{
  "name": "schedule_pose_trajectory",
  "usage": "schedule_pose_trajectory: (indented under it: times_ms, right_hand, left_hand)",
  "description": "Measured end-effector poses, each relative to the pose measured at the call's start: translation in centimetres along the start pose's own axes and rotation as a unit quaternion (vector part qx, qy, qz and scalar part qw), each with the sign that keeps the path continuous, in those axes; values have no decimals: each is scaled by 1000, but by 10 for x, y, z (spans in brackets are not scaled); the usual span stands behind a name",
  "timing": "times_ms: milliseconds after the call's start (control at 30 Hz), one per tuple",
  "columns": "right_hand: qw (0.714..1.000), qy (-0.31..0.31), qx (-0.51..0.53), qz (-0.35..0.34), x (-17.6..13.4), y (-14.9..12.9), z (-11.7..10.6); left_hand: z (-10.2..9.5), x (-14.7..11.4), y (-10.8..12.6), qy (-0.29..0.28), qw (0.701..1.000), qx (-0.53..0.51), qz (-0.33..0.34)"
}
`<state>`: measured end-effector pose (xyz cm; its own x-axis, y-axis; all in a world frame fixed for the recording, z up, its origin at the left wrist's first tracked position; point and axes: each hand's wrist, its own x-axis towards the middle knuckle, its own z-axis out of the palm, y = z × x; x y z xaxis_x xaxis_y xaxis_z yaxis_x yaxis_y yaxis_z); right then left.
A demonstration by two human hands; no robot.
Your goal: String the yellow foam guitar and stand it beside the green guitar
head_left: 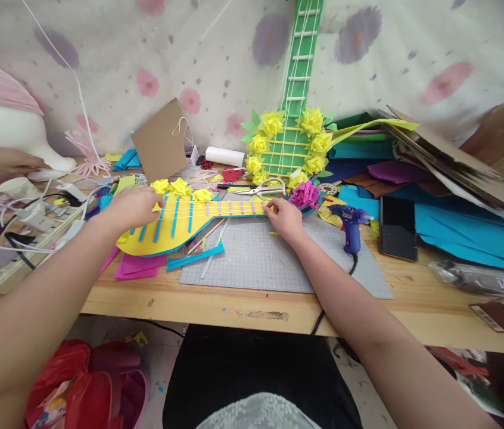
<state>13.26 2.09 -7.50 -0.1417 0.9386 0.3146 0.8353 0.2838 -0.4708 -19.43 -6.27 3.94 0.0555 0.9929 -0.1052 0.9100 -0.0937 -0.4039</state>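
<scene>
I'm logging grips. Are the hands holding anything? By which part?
The right hand is at the neck end of the yellow guitar, the left hand at its body; whether they grip guitar or strings is unclear.

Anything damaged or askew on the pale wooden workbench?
Yes: the workbench has a rough brown patch at its front, apparently chipped. A blue paper strip lies slantwise across the left edge of the grey gridded cutting mat.

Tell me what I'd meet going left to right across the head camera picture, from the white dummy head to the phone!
White dummy head → the person's left hand → the yellow paper guitar's neck → the person's right hand → blue glue gun → black phone.
</scene>
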Motion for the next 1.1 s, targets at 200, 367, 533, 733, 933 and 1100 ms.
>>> schedule_pose_trajectory:
  times_ms: [200, 367, 533, 733, 933, 1100]
  right_hand:
    - [1000, 8, -16, 2, -1, 2, -6]
    - [999, 6, -51, 8, -5, 5, -13]
    - [995, -14, -95, 30, -8, 6, -22]
    - [988, -35, -145, 48, -7, 3, -30]
    - [984, -45, -168, 46, -5, 9, -29]
    - [983, -46, -170, 55, -5, 12, -30]
  left_hand:
    - [-16, 38, 77, 135, 975, -177, 18]
    - [-20, 70, 148, 163, 939, -299, 52]
    - [-15, 93, 180, 153, 943, -295, 36]
    - [-18, 102, 183, 115, 953, -279, 30]
    - [-24, 101, 190, 120, 964, -232, 41]
    - [-19, 100, 201, 155, 948, -275, 43]
